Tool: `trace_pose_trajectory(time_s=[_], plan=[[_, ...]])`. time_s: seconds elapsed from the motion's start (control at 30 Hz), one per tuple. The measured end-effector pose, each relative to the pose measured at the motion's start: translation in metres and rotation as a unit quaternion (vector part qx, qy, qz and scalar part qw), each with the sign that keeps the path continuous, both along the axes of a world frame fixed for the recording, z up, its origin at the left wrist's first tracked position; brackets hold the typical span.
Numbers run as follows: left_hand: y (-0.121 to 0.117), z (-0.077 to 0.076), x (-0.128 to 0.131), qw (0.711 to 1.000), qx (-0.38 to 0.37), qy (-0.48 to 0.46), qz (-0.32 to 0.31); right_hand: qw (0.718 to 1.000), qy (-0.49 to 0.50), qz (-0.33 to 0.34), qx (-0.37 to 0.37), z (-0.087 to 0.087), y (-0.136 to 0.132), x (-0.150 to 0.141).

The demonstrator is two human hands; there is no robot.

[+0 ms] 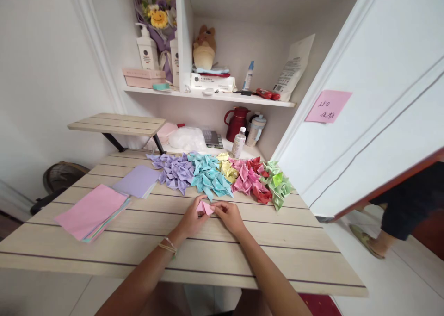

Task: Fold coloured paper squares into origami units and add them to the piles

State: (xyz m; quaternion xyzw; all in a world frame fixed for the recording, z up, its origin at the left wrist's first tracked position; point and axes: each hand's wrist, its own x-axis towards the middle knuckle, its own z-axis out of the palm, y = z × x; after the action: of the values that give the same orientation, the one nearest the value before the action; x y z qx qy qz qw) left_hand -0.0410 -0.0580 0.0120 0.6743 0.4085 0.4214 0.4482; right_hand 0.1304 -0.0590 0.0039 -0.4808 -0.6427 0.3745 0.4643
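Observation:
A small piece of folded pink paper (pixel 205 208) is held between both hands above the middle of the table. My left hand (pixel 194 217) is closed around its left side, with a bracelet on the wrist. My right hand (pixel 229 215) pinches its right edge between thumb and fingers. Just beyond the hands lie heaps of folded paper pieces: purple ones (pixel 176 171), blue ones (pixel 208 175), yellow ones (pixel 228 169), pink ones (pixel 247 177) mixed with red, and green ones (pixel 278 184).
To the left lie a stack of pink-topped paper sheets (pixel 92 212) and a stack of purple sheets (pixel 136 181). A small raised shelf (pixel 118 123) stands at the back left. A clear bottle (pixel 238 143) is behind the heaps. Another person's leg (pixel 393 223) shows at right.

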Motion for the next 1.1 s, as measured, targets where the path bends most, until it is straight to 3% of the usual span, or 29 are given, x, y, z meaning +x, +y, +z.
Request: trace_pose_trajectory(time_s=[0.43, 0.87, 1.1], plan=[[0.004, 0.005, 0.000, 0.998, -0.036, -0.044, 0.038, 0.999, 0.002, -0.039, 0.020, 0.008, -0.001, 0.000], [0.003, 0.009, 0.000, 0.996, -0.038, -0.039, 0.070, 1.000, 0.012, 0.028, 0.001, 0.018, -0.010, -0.004], [0.006, 0.005, -0.002, 0.994, -0.036, -0.045, 0.094, 0.998, 0.010, 0.049, 0.030, 0.022, -0.012, -0.003]])
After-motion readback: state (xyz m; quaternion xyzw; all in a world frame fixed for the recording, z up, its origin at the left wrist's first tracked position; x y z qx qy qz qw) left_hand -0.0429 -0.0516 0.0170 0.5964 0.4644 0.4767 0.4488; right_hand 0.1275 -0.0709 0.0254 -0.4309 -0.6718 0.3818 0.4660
